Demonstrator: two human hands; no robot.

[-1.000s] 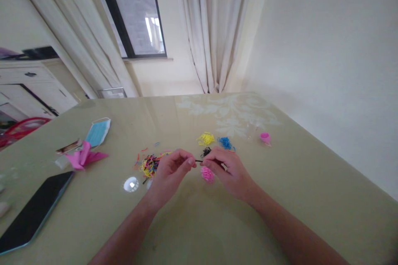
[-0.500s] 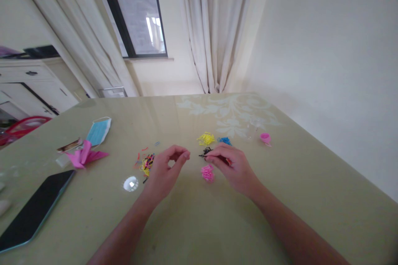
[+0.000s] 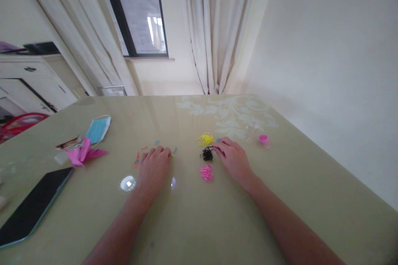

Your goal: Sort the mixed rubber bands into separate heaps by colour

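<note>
My left hand lies palm down over the mixed pile of small coloured rubber bands, hiding most of it. Its fingers are bent and close together, their tips out of sight. A few loose orange bands show at its left side. My right hand pinches a thin black rubber band between thumb and forefinger, at the edge of the black rubber band pile. Behind that sits a pile of yellow bands, and in front a pile of pink bands. The blue bands are mostly covered by my right hand.
A pink cup-shaped piece stands to the right. On the left lie a blue face mask, a pink folded-paper figure and a dark tablet or phone. A shiny clear round object is near my left wrist.
My hands have parted. The left let go of the black band and moved left and down onto the mixed pile. The right has carried the band slightly up beside the black pile.
</note>
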